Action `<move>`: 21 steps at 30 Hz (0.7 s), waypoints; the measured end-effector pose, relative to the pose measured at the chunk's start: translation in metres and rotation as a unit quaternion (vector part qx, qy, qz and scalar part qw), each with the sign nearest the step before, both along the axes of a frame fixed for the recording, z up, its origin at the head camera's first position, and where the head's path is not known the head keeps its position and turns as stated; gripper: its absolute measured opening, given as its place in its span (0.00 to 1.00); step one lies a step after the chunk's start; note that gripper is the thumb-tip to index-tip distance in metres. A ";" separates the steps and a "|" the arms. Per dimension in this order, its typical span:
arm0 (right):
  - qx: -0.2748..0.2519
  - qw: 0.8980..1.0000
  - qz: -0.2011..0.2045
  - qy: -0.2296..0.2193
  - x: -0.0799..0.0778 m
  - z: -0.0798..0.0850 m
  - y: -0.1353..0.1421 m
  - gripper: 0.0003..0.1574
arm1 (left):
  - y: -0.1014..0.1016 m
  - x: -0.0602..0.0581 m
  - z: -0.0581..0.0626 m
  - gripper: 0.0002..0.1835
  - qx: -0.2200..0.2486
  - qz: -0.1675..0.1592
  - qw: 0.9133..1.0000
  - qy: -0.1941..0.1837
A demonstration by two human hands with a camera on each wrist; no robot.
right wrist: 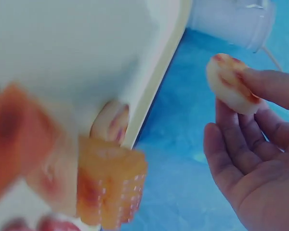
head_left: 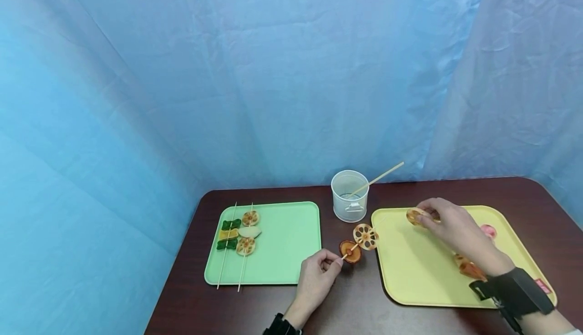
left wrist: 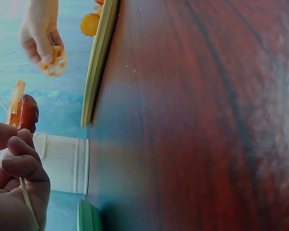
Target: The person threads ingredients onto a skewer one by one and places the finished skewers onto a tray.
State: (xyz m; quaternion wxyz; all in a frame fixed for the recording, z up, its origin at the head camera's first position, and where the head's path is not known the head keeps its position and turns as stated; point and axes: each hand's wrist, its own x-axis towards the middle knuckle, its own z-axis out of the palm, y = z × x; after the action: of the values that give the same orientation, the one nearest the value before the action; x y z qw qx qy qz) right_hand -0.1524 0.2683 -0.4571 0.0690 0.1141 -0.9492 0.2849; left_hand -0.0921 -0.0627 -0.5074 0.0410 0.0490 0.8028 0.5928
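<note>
Skewer (head_left: 344,257), pinched near its lower part between thumb and fingers of the left hand (head_left: 314,278), between the two trays. It carries a mushroom (head_left: 357,257) next to the fingers and, beyond that, a ring (head_left: 366,237). The right hand (head_left: 455,229), over the far left part of the yellow tray (head_left: 410,279), pinches a slice (head_left: 413,217) between thumb and fingertips, apart from the skewer. The step in hand appears to be fetching a third piece for threading; the next move would call for lining the slice up with the skewer's far end while the left hand steadies the stick. Farther out: a cup (head_left: 349,212) holding a bare stick (head_left: 387,172), and the green tray (head_left: 287,259), bearing two loaded sticks of three pieces each. A pink piece (head_left: 488,231) lies on the yellow tray.
</note>
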 end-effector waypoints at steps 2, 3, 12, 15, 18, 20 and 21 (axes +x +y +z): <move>-0.039 0.999 -0.020 -0.011 0.004 0.002 -0.001 0.14 | 0.000 0.000 0.000 0.04 -0.001 0.002 1.000 0.001; -0.059 0.998 -0.030 -0.017 0.006 0.003 -0.002 0.17 | 0.000 0.001 0.001 0.04 -0.002 0.003 1.000 0.001; -0.186 0.975 -0.080 -0.090 0.012 0.005 -0.007 0.33 | 0.001 0.000 0.002 0.04 -0.006 0.004 1.000 0.002; -0.242 0.959 -0.080 -0.124 0.012 0.005 -0.009 0.37 | 0.001 0.000 0.001 0.04 -0.004 0.004 1.000 -0.001; -0.314 0.934 -0.081 -0.152 0.011 0.004 -0.014 0.40 | 0.001 0.001 0.001 0.03 0.000 0.002 1.000 -0.002; -0.361 0.914 -0.076 -0.166 0.011 0.003 -0.016 0.41 | 0.001 0.001 0.001 0.03 0.001 0.001 1.000 -0.003; -0.387 0.904 -0.073 -0.169 0.010 0.002 -0.017 0.39 | 0.001 0.001 0.001 0.03 0.002 0.001 1.000 -0.003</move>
State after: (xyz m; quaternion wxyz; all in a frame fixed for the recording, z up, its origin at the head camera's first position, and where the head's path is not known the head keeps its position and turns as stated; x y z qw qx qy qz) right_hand -0.1423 0.2513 -0.4550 -0.0330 -0.0405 -0.7677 0.6387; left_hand -0.0915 -0.0616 -0.5061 0.0427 0.0464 0.8017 0.5944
